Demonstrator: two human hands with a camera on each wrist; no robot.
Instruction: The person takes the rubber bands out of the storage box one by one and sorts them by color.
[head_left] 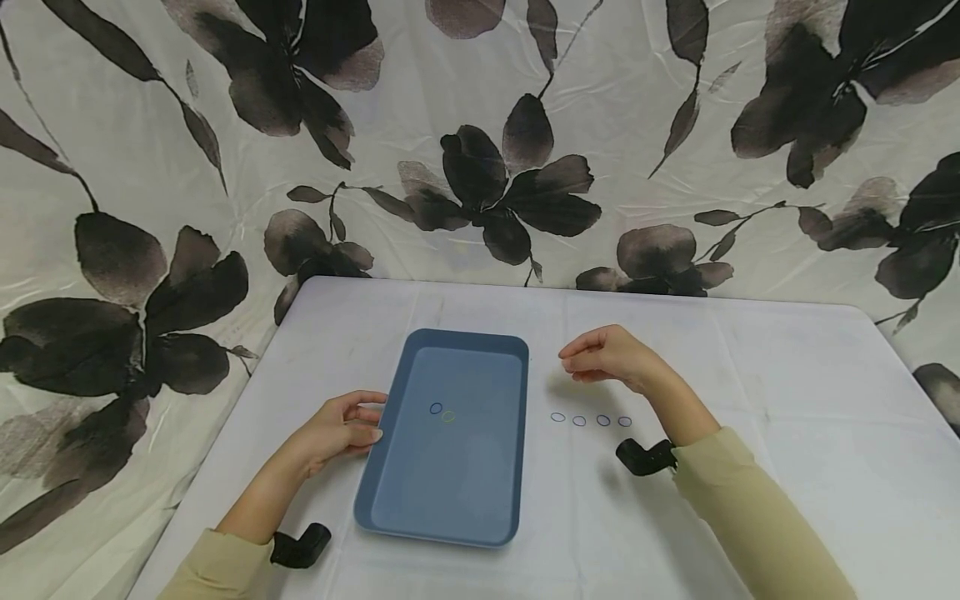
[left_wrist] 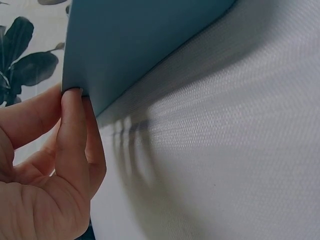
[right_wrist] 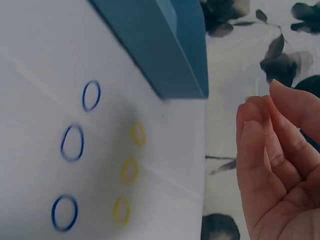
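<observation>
A blue tray lies on the white-covered table. My left hand pinches its left rim; the left wrist view shows the fingertips at the tray's edge. Inside the tray are a small blue ring and a yellow ring, close together. My right hand hovers above the table just right of the tray, fingers loosely bent, with nothing visible between them. Below it several blue rings lie in a row. Beside that row are yellow rings, plain in the right wrist view.
White cloth covers the table. Behind it hangs a floral-patterned sheet. A black wrist mount sits below each forearm, the right mount near the row of rings and the left mount near the tray's lower left.
</observation>
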